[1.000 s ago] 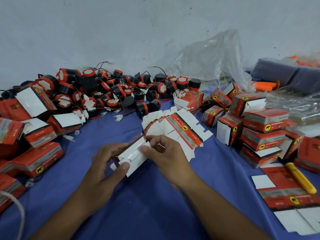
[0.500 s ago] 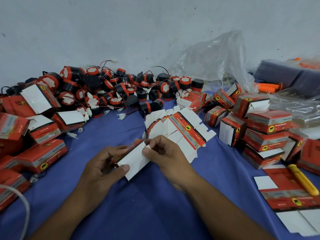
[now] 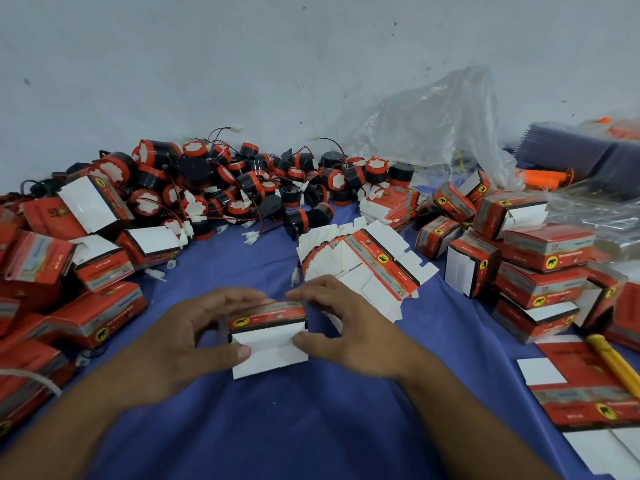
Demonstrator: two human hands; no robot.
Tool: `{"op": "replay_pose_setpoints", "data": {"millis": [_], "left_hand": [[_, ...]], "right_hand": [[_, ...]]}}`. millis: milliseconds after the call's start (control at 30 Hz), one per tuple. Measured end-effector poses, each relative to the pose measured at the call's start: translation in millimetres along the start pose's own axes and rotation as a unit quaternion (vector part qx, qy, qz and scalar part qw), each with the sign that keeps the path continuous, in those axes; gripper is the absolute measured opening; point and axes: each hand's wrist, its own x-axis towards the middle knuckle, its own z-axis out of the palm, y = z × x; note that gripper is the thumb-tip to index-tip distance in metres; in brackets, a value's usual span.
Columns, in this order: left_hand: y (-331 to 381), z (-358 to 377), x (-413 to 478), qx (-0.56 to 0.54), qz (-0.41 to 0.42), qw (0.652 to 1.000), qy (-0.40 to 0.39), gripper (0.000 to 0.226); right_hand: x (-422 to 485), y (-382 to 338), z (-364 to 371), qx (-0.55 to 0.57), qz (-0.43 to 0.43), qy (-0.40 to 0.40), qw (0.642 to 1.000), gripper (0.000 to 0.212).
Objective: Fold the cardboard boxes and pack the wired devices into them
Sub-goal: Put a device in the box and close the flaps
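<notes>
Cardboard, printed red outside and white inside, makes up the one box [image 3: 268, 320] under work, which is held low over the blue cloth [image 3: 311, 427] at centre between both hands. The left hand [image 3: 187, 337] grips its left end, fingers curled over the far edge and thumb pressing the white flap [image 3: 266, 358]. The right hand [image 3: 349, 327] grips the right end likewise, thumb at the flap's corner. Judgement: this paired grip squares the box while the thumbs tuck the near flap, so folding is in hand and packing is not yet begun. Flat blanks [image 3: 363, 268] lie fanned just beyond the right hand, presumably within reach for the next fold. The wired devices [image 3: 242, 192] are heaped farther off against the wall. Counts: one box in hand and one yellow cutter [image 3: 616, 365]. The devices number several dozen, too tangled to count, and the blanks overlap too much to count. Folded boxes [image 3: 543, 258] number well over a dozen, stacked on both flanks, several with open flaps.
</notes>
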Motion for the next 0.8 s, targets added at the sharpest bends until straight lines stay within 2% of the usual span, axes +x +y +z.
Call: {"op": "replay_pose_setpoints", "data": {"millis": [67, 133, 267, 400, 467, 500, 567, 667, 800], "left_hand": [[3.3, -2.4, 1.8, 0.124, 0.017, 0.991, 0.040, 0.045], [1.0, -1.3, 3.1, 0.203, 0.024, 0.975, 0.085, 0.044], [-14.4, 16.3, 9.9, 0.367, 0.074, 0.919, 0.123, 0.046], [-25.6, 34.7, 11.0, 0.377, 0.130, 0.897, 0.191, 0.036], [-34.7, 33.3, 9.6, 0.403, 0.121, 0.882, 0.214, 0.033], [-38.8, 30.9, 8.8, 0.426, 0.110, 0.871, 0.218, 0.036], [-44.1, 27.3, 7.2, 0.453, 0.085, 0.861, 0.216, 0.042], [-46.1, 24.9, 5.7, 0.448, 0.060, 0.865, 0.219, 0.045], [-45.3, 24.4, 1.6, 0.408, 0.042, 0.890, 0.200, 0.045]], "right_hand": [[1.4, 2.4, 1.5, -0.029, -0.017, 0.026, 0.999, 0.049], [3.1, 5.4, 4.3, -0.039, -0.027, 0.050, 0.998, 0.047], [7.0, 11.5, 14.8, -0.108, -0.023, 0.059, 0.992, 0.049], [10.8, 13.4, 19.9, -0.133, -0.023, 0.072, 0.988, 0.044], [14.4, 15.5, 23.8, -0.157, -0.012, 0.049, 0.986, 0.053], [17.9, 17.1, 27.4, -0.208, 0.005, 0.030, 0.978, 0.061], [27.7, 21.0, 35.9, -0.330, 0.034, 0.002, 0.943, 0.070], [48.3, 27.4, 38.8, -0.413, 0.068, -0.008, 0.908, 0.069], [70.2, 44.3, 17.1, -0.514, 0.129, -0.031, 0.847, 0.044]]}}
